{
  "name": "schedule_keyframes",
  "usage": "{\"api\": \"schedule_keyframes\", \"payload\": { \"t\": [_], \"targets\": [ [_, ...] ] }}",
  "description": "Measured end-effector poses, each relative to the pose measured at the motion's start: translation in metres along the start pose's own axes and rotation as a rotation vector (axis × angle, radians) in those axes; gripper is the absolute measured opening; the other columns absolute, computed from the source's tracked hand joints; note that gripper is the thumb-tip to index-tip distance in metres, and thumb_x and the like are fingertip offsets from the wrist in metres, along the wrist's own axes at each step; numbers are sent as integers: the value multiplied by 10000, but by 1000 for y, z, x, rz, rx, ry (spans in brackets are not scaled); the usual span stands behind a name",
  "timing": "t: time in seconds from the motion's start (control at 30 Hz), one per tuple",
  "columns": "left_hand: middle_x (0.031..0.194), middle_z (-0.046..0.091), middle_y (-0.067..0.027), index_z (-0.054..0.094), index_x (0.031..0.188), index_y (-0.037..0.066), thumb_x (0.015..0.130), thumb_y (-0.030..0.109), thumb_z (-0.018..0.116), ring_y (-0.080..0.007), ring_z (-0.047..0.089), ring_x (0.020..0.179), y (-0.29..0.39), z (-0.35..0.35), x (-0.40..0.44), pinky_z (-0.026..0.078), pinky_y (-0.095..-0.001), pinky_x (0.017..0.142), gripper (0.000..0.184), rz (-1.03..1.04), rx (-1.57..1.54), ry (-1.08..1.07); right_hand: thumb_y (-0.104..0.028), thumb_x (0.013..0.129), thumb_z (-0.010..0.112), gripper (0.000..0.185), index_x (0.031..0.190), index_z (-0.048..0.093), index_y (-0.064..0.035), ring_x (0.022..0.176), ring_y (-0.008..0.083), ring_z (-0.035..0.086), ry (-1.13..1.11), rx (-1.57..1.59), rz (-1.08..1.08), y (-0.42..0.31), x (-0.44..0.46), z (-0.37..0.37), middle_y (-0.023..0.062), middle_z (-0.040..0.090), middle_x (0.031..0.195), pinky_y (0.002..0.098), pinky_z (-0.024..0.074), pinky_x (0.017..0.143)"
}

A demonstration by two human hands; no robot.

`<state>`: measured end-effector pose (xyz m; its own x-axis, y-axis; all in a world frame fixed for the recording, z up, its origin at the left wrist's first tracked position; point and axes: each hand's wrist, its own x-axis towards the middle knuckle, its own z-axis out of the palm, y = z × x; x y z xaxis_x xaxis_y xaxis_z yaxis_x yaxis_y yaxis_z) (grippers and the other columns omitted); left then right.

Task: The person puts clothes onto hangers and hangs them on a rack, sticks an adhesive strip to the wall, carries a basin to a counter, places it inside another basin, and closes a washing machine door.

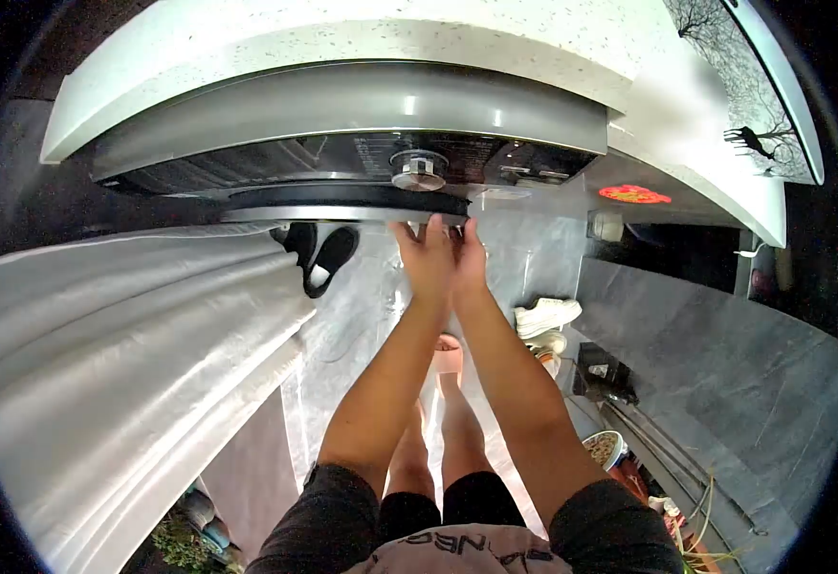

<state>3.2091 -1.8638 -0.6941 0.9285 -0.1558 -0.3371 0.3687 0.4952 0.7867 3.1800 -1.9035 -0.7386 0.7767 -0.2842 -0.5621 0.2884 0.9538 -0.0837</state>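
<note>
Below the counter is a front-loading washing machine (pixel 342 107) with a grey top edge, a dark control panel and a silver knob (pixel 419 170). Its round door (pixel 342 213), seen from above as a dark disc with a silver rim, stands out from the panel. My left hand (pixel 426 260) has its fingers closed at the right part of this rim. Right beside it, my right hand (pixel 472 258) also grips the door's edge, with its fingers bent. Some fingertips are hidden behind the rim and each other.
A white speckled counter (pixel 342 38) runs above the machine. At left hangs a pale curtain (pixel 132 325), with black shoes (pixel 331 260) by its edge. White sneakers (pixel 546 316) lie on the grey tiled floor (pixel 362 325) at right. A bowl of pellets (pixel 603 448) and plants are lower right.
</note>
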Motion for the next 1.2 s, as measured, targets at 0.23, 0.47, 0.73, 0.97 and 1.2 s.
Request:
{"api": "schedule_keyframes", "payload": {
  "t": [0.23, 0.47, 0.73, 0.97, 1.2],
  "targets": [
    [1020, 513, -90, 232, 1350, 118, 887, 92, 545, -137, 531, 742, -16, -12, 9, 459, -265, 576, 560, -43, -132, -19, -447, 920, 433, 444, 1135, 489, -62, 953, 237, 571, -89, -71, 72, -8, -8, 6, 101, 575, 1047, 342, 482, 814],
    [1473, 171, -143, -39, 1440, 121, 835, 173, 613, -253, 444, 1162, 43, -18, -20, 377, -350, 960, 891, -397, 159, -69, -373, 888, 532, 485, 1246, 434, -62, 1079, 226, 479, 229, -431, -41, -40, -63, 17, 64, 406, 1294, 351, 385, 968],
    [1187, 520, -74, 226, 1403, 78, 850, 256, 580, -170, 548, 968, 125, -39, -178, 445, -314, 761, 681, -523, 252, -261, -362, 914, 492, 496, 1301, 398, -67, 1127, 150, 471, -171, -561, 93, 10, -227, 27, 47, 487, 1259, 279, 375, 918],
    [1150, 569, -58, 494, 1223, 71, 893, 308, 559, -135, 555, 965, 289, -57, -289, 437, -275, 840, 411, -436, 659, -548, -295, 928, 464, 482, 1324, 368, -38, 1211, 251, 429, -240, -767, -156, 28, -458, 129, 122, 427, 1329, 390, 303, 1033],
    [1088, 570, -148, 541, 1083, -49, 829, -43, 446, -230, 555, 1013, 517, 50, -439, 424, -345, 916, 272, 827, 588, -1187, -224, 879, 540, 447, 1244, 417, 2, 1080, 288, 503, -460, -1251, -1413, 27, -778, 240, 200, 489, 1203, 406, 398, 946]
  ]
}}
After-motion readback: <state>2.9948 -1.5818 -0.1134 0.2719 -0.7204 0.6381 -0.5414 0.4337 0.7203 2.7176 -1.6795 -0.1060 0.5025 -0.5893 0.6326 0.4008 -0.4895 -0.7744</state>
